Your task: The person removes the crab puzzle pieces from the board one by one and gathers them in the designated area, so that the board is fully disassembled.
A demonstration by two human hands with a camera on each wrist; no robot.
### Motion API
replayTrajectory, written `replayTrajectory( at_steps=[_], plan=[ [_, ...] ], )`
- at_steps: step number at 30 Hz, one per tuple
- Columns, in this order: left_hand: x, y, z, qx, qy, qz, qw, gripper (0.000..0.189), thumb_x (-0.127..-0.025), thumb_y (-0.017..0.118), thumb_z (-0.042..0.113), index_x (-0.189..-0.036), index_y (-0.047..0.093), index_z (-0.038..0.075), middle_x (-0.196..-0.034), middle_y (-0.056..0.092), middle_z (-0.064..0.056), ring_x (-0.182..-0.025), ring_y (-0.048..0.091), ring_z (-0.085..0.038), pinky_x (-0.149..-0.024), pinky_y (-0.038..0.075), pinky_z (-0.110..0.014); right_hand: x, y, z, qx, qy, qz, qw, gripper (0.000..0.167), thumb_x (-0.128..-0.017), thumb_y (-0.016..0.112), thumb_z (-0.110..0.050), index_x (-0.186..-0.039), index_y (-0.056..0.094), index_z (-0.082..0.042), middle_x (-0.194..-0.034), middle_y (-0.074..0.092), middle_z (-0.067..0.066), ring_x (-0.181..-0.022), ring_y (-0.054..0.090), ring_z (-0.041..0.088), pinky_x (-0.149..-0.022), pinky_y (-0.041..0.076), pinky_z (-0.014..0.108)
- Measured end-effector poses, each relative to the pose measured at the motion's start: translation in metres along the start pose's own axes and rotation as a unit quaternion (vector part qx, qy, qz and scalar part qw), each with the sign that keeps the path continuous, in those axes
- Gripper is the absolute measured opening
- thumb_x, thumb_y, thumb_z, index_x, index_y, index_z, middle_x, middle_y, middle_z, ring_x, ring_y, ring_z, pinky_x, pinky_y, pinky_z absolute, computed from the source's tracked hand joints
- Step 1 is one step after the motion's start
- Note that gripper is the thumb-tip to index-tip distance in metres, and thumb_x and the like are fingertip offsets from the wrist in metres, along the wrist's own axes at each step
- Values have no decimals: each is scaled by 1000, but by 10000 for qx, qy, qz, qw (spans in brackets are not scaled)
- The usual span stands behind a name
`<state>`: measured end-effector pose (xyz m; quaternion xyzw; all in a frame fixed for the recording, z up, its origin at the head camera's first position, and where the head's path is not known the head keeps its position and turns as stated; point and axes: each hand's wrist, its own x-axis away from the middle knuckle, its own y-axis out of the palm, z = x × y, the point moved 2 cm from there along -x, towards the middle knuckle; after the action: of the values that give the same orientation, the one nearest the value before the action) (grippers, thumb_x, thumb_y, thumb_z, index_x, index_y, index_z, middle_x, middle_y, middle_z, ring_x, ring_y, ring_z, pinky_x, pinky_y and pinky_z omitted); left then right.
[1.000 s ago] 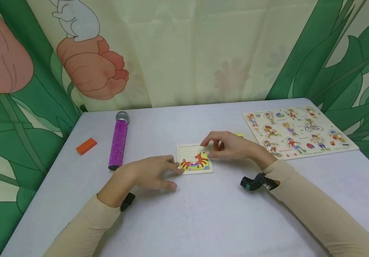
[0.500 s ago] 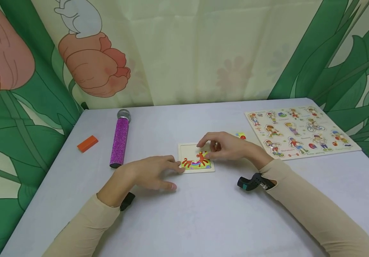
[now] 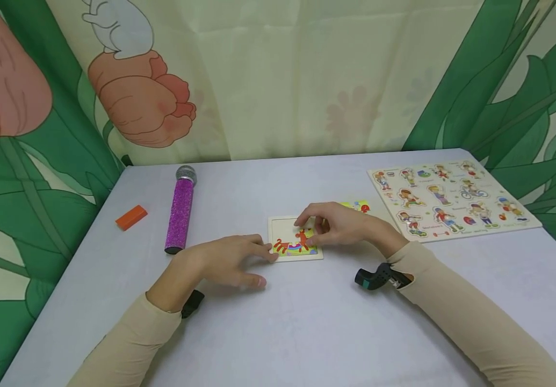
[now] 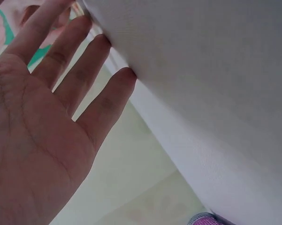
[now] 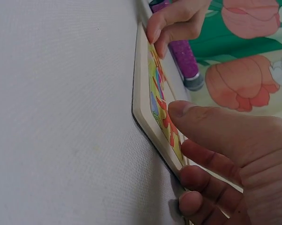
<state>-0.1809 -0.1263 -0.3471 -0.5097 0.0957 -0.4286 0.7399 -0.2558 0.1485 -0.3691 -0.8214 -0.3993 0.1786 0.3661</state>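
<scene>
A small square picture puzzle (image 3: 281,223) in a pale frame lies on the white table. Its lower part shows a red animal; its upper left is bare cream. My left hand (image 3: 224,259) rests with outstretched fingertips at the frame's left edge. My right hand (image 3: 343,223) reaches over the right side, with thumb and index finger bent around a printed puzzle piece (image 3: 302,239). In the right wrist view the thumb (image 5: 197,115) touches the picture, while the index fingertip is hidden. Beyond the right hand lie yellow puzzle pieces (image 3: 357,206), partly covered.
A glittery purple microphone (image 3: 179,215) lies left of the puzzle, and an orange block (image 3: 131,217) farther left. A large board (image 3: 427,188) printed with children's figures occupies the back right. A printed curtain (image 3: 268,80) hangs behind the table (image 3: 297,333).
My right hand has shifted slightly left and toward me over the puzzle, uncovering more of the yellow pieces behind it. My left hand has stayed in place.
</scene>
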Motion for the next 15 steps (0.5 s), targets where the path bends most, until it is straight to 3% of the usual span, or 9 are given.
replayTrajectory(
  at_steps=[8,15],
  plan=[
    [-5,-3,-1,-41,33,314,9995,42,-96,73,38,-134,68,19,-122,60,4,-117,57,-15,-110,45,-42,-2,6,-2,-39,-119,-83,9999,41,-89,83,-22,-127,68,-17,-114,66,-3,-76,57,16,-70,48,26],
    [-23,-7,0,-344,-126,757,9965,31,-96,73,36,-122,66,22,-132,57,3,-122,55,-17,-110,46,-41,0,6,-4,95,58,-84,9999,46,-85,87,-26,-126,69,-16,-109,63,-1,-74,56,16,-68,46,25]
  ],
)
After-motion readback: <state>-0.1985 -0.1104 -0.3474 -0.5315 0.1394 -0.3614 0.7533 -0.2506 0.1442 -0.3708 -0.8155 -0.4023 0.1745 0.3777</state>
